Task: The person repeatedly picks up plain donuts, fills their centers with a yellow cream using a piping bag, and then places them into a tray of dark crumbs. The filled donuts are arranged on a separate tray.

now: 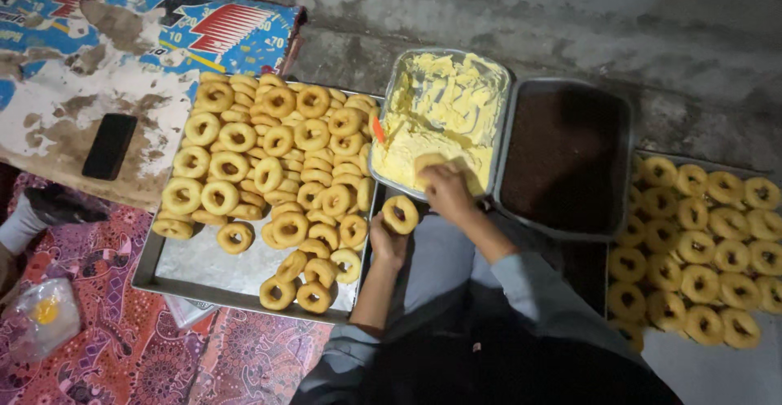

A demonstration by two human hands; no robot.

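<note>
a: how many trays are seen, and what is counted on them?

b: 4 metal trays are seen. dozens of ring pastries are piled on the left tray point(204, 271), too many to be counted exactly; about 25 more are laid in rows on the right tray point(700, 372). 1 cream tray point(444, 104) and 1 dark-filled tray point(566, 157) are set between them.

a: how is the held ring pastry point(400, 214) described?

b: it is golden, round, with 1 hole, and is held upright just beside the left tray's edge.

a: and the 2 hands?

b: the left hand point(387, 246) is closed around the ring from below. the right hand point(446, 189) is curled, fingers down, on a pale yellow piece point(429, 163) at the cream tray's near edge.
</note>
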